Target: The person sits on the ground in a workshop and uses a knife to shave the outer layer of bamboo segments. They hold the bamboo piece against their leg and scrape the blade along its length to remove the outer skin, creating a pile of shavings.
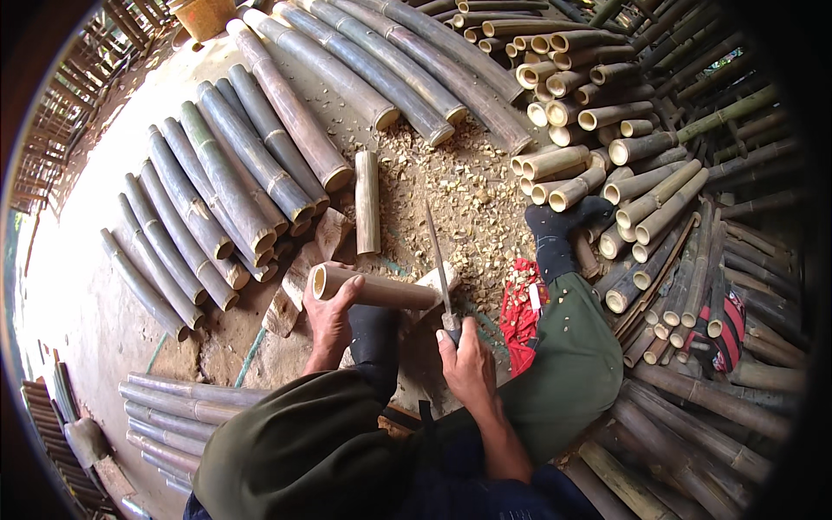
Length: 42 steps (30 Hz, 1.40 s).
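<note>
My left hand point(330, 314) is closed around the open, hollow end of a short bamboo tube point(390, 291), held sideways in front of my left shin. The tube's other end lies against a pale wooden block point(433, 290). In my right hand point(469, 360) is the dark handle of a long-bladed knife point(438, 260). Its narrow blade points up and away from me, beside the tube's right end; whether they touch I cannot tell. Just beyond the tube, a short piece of split-looking bamboo point(367, 204) lies on the ground.
Long bamboo poles point(251, 165) lie in rows at left and far side. Cut bamboo tubes point(598, 113) are piled at right. Wood chips point(472, 204) cover the ground ahead. A red cloth point(520, 316) lies by my right leg, and a bucket point(204, 17) stands at the far left.
</note>
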Each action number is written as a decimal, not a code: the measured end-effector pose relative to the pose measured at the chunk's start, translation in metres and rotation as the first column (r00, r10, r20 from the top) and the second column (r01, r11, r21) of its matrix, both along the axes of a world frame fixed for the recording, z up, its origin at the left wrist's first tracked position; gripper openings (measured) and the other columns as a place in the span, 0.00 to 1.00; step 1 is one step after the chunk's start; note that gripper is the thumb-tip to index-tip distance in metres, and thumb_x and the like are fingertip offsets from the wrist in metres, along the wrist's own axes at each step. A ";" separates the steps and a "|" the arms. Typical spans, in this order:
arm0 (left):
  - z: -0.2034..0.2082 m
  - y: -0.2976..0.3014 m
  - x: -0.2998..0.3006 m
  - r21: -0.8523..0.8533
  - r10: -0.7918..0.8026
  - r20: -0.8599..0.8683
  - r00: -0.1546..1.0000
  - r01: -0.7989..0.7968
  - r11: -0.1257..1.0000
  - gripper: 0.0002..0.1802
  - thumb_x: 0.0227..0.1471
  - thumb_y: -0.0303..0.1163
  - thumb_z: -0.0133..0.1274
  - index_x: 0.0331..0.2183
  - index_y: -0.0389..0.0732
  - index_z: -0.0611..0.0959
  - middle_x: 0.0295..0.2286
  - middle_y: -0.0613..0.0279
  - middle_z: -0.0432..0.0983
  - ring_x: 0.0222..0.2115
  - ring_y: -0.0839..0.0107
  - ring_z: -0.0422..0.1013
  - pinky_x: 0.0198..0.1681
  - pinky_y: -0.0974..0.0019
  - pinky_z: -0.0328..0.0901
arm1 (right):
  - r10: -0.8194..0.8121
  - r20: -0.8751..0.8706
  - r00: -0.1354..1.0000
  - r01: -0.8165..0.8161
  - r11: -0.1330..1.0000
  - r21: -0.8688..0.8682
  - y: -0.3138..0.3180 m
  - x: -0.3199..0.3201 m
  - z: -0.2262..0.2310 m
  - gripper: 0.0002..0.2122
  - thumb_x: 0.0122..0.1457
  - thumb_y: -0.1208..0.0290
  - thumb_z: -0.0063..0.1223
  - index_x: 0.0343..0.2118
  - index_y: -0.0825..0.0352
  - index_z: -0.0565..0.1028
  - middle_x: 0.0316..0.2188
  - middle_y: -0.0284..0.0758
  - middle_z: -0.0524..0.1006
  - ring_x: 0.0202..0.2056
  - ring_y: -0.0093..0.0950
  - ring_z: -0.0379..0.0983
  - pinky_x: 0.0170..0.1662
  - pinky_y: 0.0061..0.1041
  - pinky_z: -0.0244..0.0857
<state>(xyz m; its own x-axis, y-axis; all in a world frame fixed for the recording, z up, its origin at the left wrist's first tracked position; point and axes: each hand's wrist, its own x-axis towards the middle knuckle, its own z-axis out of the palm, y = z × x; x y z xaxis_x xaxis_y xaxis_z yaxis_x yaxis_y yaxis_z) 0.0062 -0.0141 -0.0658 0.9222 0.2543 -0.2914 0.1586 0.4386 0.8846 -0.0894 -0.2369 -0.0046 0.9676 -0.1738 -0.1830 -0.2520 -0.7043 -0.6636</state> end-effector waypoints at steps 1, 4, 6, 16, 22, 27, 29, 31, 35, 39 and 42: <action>0.001 -0.001 0.000 0.033 -0.005 0.001 1.000 0.005 0.999 0.25 0.46 0.30 0.76 0.44 0.38 0.81 0.36 0.63 0.82 0.37 0.72 0.77 0.46 0.64 0.72 | -0.007 0.064 0.998 0.006 1.000 0.023 0.003 0.004 0.017 0.15 0.70 0.60 0.57 0.41 0.69 0.68 0.27 0.55 0.79 0.32 0.59 0.79 0.32 0.52 0.70; 0.003 -0.004 0.005 0.114 -0.037 0.016 0.999 0.035 0.993 0.24 0.45 0.28 0.75 0.43 0.38 0.81 0.36 0.63 0.82 0.36 0.72 0.77 0.46 0.65 0.72 | -0.039 0.213 0.976 0.021 0.996 0.088 0.002 0.001 0.006 0.14 0.70 0.63 0.58 0.41 0.70 0.69 0.24 0.53 0.78 0.29 0.57 0.79 0.29 0.49 0.70; 0.004 -0.006 0.006 0.152 -0.082 0.031 0.996 0.076 0.985 0.24 0.45 0.29 0.75 0.43 0.38 0.81 0.37 0.63 0.82 0.37 0.73 0.77 0.47 0.65 0.72 | -0.089 0.121 0.989 0.081 0.994 0.073 0.000 -0.008 -0.035 0.14 0.70 0.62 0.57 0.41 0.70 0.69 0.24 0.54 0.78 0.29 0.57 0.79 0.29 0.51 0.70; 0.009 0.018 0.007 0.188 -0.253 0.030 0.967 0.244 0.952 0.27 0.43 0.32 0.75 0.45 0.38 0.81 0.38 0.63 0.81 0.39 0.73 0.76 0.47 0.66 0.71 | 0.012 0.158 0.987 -0.033 0.990 0.134 0.006 0.009 0.025 0.15 0.72 0.60 0.54 0.43 0.69 0.70 0.28 0.54 0.80 0.34 0.55 0.81 0.33 0.50 0.71; 0.002 0.013 0.013 0.244 -0.257 0.054 0.965 0.237 0.940 0.29 0.42 0.33 0.76 0.46 0.39 0.80 0.38 0.63 0.80 0.40 0.72 0.76 0.48 0.65 0.71 | -0.016 -0.184 0.983 -0.008 0.992 -0.124 -0.015 -0.004 -0.080 0.16 0.73 0.58 0.51 0.43 0.68 0.68 0.31 0.55 0.81 0.35 0.59 0.80 0.35 0.56 0.71; -0.002 0.002 0.002 0.105 0.009 -0.009 1.000 -0.008 0.994 0.27 0.46 0.32 0.76 0.45 0.38 0.80 0.37 0.62 0.82 0.38 0.72 0.77 0.46 0.65 0.72 | -0.023 0.037 0.999 0.021 0.998 0.062 0.008 0.011 0.021 0.14 0.73 0.60 0.52 0.42 0.68 0.68 0.29 0.55 0.79 0.34 0.59 0.79 0.34 0.52 0.71; -0.002 0.002 0.004 0.128 0.000 -0.009 1.000 0.001 0.992 0.26 0.46 0.32 0.77 0.45 0.38 0.81 0.36 0.62 0.82 0.37 0.73 0.77 0.45 0.66 0.72 | -0.023 0.205 0.978 -0.004 0.991 0.132 0.007 0.009 0.023 0.13 0.72 0.63 0.54 0.42 0.69 0.68 0.28 0.56 0.79 0.33 0.57 0.80 0.32 0.49 0.72; 0.001 -0.001 0.007 0.170 -0.038 0.007 0.999 0.036 0.985 0.25 0.46 0.32 0.77 0.44 0.38 0.81 0.36 0.63 0.82 0.36 0.74 0.77 0.45 0.66 0.72 | -0.054 0.055 0.997 0.050 0.997 0.061 0.006 -0.004 -0.015 0.14 0.72 0.62 0.54 0.42 0.70 0.68 0.27 0.56 0.79 0.33 0.57 0.80 0.31 0.50 0.72; 0.013 -0.007 0.004 0.274 -0.102 0.057 0.993 0.083 0.958 0.25 0.45 0.32 0.77 0.43 0.38 0.82 0.35 0.63 0.82 0.36 0.72 0.77 0.45 0.66 0.72 | -0.011 -0.126 0.992 -0.004 0.993 -0.120 -0.005 -0.004 -0.061 0.15 0.72 0.61 0.54 0.43 0.70 0.67 0.27 0.58 0.80 0.32 0.59 0.79 0.31 0.53 0.71; 0.009 -0.004 0.001 0.239 -0.050 0.023 0.998 0.043 0.970 0.26 0.45 0.32 0.77 0.43 0.38 0.82 0.35 0.63 0.82 0.36 0.73 0.77 0.45 0.65 0.73 | -0.036 0.008 0.999 0.036 0.999 -0.007 0.002 0.015 0.011 0.14 0.72 0.62 0.54 0.43 0.70 0.67 0.27 0.56 0.79 0.31 0.59 0.79 0.31 0.53 0.70; 0.010 -0.005 -0.001 0.227 -0.041 0.021 0.999 0.036 0.973 0.25 0.45 0.32 0.77 0.43 0.38 0.82 0.35 0.63 0.81 0.36 0.73 0.77 0.45 0.65 0.73 | -0.046 0.148 0.988 0.035 0.997 0.074 0.004 0.008 0.016 0.14 0.72 0.62 0.54 0.43 0.70 0.68 0.26 0.54 0.78 0.31 0.57 0.79 0.31 0.51 0.70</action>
<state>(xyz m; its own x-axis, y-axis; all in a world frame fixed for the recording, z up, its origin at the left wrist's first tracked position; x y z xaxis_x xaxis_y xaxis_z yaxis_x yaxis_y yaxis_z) 0.0055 -0.0190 -0.0559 0.9389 0.2752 -0.2069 0.1479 0.2203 0.9641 -0.0810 -0.2326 0.0117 0.9774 -0.2052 -0.0504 -0.1739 -0.6454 -0.7438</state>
